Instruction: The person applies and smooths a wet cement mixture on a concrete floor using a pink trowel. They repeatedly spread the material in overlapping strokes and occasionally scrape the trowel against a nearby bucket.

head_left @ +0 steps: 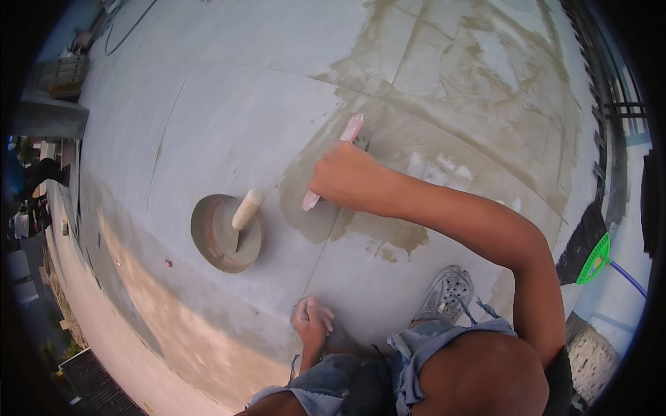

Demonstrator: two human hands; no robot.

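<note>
My right hand (347, 175) is closed round a long, flat pinkish-white scraper (352, 129), which sticks out on both sides of the fist. It is over a wet, grey-brown smeared patch (388, 139) on the pale grey floor boards. To its left stands a round grey pan (201, 239). A trowel leans in that pan, its thick cream handle (248, 209) pointing up and its blade inside. My left hand (313, 319), fingers loosely bent and dusted white at the tips, hangs in front of my left knee with nothing visible in it.
My shoe (449, 291) is on the boards near the wet patch. At right lies a green broom head (594, 258) with dark bristles and a blue handle, beside a dark railing (621, 111). A low wall (132, 333) runs along the left. A person (41, 177) is partly visible beyond it.
</note>
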